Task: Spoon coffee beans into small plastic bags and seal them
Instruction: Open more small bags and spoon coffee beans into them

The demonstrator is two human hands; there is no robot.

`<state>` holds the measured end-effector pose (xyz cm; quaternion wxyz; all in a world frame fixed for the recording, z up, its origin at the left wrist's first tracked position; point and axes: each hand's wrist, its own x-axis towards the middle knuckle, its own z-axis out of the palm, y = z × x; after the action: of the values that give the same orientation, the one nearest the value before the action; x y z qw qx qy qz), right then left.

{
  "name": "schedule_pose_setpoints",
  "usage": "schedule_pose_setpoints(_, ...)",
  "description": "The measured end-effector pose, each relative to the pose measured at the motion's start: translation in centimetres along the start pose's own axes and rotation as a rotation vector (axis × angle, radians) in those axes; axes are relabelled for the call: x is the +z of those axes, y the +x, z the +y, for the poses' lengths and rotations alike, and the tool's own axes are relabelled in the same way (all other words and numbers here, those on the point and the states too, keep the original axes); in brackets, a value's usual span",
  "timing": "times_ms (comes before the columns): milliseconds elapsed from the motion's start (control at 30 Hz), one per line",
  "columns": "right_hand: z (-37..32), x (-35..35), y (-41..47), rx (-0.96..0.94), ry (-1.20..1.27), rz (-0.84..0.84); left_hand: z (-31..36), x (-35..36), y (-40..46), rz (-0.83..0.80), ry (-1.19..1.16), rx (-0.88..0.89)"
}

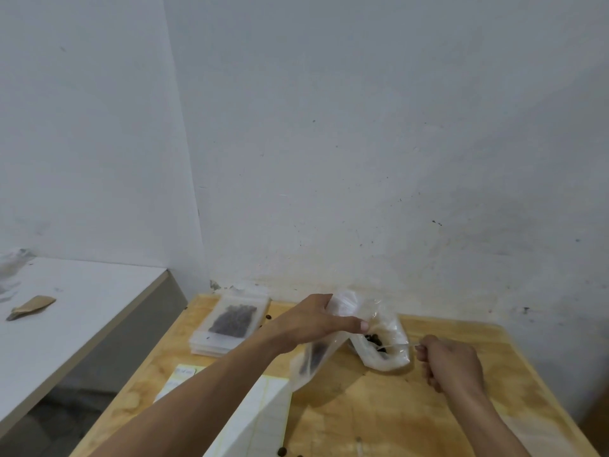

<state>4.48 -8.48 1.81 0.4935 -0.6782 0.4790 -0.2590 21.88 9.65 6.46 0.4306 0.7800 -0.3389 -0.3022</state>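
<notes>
Big pale wall (pixel 362 127) fills the upper view, and below it the wooden table (pixel 379 407) runs from six o'clock up to the wall. Off at nine o'clock sits a white counter (pixel 82 308) with a brown paper scrap (pixel 31 308) lying on it. On the table, at seven o'clock, there's a white lined sheet (pixel 257 420). At centre, the left hand (pixel 313 321) has thumb and fingers clamped on the mouth of a large clear bag (pixel 382 338) holding dark coffee beans (pixel 374 340), with a small plastic bag (pixel 313 357) hanging beneath the hand. At four o'clock from there, the right hand (pixel 451 364) is curled tight round a thin clear spoon handle (pixel 400 345) that reaches into the beans. At eleven o'clock from the left hand, against the wall, lies a stack of filled bags (pixel 230 321). Loose beans (pixel 282 451) dot the near edge.
</notes>
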Motion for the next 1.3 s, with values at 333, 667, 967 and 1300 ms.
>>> schedule_pose_setpoints(333, -1.0, -1.1, 0.6, -0.056, 0.117, -0.023, -1.9, -1.3, -0.5, 0.075, 0.124, -0.056)
schedule_pose_setpoints(667, -1.0, 0.0, 0.0, -0.091, 0.024, 0.001, -0.6, -0.4, -1.2, -0.047, 0.352, 0.064)
schedule_pose_setpoints(967, -1.8, -1.6, 0.8, -0.08, 0.094, 0.077, -1.9, -1.0, -0.7, -0.044, 0.405, 0.037)
schedule_pose_setpoints(1300, -8.6, -3.3, -0.5, -0.255, 0.158, -0.012, -2.0, -1.5, -0.8, 0.111, 0.346, 0.107)
